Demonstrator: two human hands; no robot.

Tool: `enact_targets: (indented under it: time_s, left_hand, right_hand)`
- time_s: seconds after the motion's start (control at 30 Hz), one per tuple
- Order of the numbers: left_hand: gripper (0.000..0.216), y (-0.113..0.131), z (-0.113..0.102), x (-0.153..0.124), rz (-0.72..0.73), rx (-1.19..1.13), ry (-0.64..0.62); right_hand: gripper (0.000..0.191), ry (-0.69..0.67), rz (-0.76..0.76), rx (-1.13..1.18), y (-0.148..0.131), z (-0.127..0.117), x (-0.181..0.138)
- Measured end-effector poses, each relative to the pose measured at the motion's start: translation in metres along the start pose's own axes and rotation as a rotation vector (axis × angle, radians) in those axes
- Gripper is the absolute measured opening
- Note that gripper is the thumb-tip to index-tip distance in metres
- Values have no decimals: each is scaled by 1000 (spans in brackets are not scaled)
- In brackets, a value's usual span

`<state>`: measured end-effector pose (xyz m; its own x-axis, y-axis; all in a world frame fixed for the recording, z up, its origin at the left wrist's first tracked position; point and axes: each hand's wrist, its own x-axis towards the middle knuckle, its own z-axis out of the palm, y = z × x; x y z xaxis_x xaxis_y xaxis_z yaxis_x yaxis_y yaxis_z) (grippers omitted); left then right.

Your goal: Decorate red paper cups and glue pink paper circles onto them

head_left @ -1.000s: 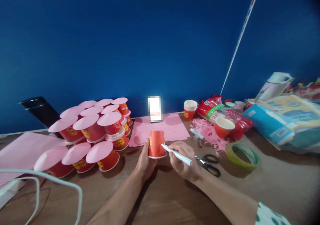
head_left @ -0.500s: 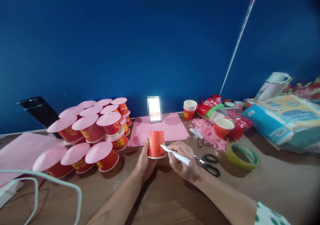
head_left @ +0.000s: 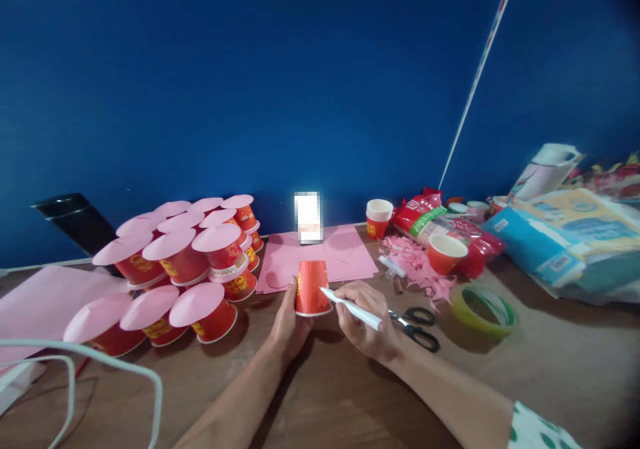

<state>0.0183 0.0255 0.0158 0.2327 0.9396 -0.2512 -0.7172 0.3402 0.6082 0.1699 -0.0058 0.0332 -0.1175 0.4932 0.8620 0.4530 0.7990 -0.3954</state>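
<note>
An upside-down red paper cup (head_left: pixel 312 288) is in my left hand (head_left: pixel 290 326), which grips it from the left and below. My right hand (head_left: pixel 367 322) pinches a white marker pen (head_left: pixel 357 310), its tip at the right side of the cup. Whether the tip touches the cup I cannot tell. Behind the cup lie pink paper sheets (head_left: pixel 350 256) with circles drawn on them. To the left stand several red cups topped with pink paper cones (head_left: pixel 197 304), some of them stacked.
Scissors (head_left: pixel 421 329) and a roll of tape (head_left: pixel 485 312) lie right of my right hand. Further back are stacked cups (head_left: pixel 379 221), pink paper scraps (head_left: pixel 420 269), a single cup (head_left: pixel 447 254) and a blue-yellow package (head_left: pixel 565 242). A white cable (head_left: pixel 159 396) loops at front left.
Almost nothing differs. The view has shifted very slightly; both hands keep the same hold on the cup and the marker pen.
</note>
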Motion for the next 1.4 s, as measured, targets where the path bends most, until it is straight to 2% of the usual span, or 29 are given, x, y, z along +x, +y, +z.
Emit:
enact_targets:
  time_s: [0.33,0.53,0.77,1.1,1.27,1.4]
  left_hand:
    - [34,0,-1,1,3,7,-35]
    - [36,1,0,1,-3,8,-10]
    - [41,-1,-3,2,15,71,-82]
    - [40,1,-3,1,2,68,-23]
    - [47,0,-7,4,-12,50,-111]
    - [46,0,-10,5,17,20,-125]
  right_hand:
    - [14,-15,8,-19,5,1,-2]
    - [13,-13,-11,-25,2,2,-1]
    - [15,-77,-88,61,-6,3,1]
    - [17,-85,-107,66,-4,8,-6]
    - [27,-126,-102,62,-1,5,-8]
    - [34,-99,-92,-4,-3,5,-7]
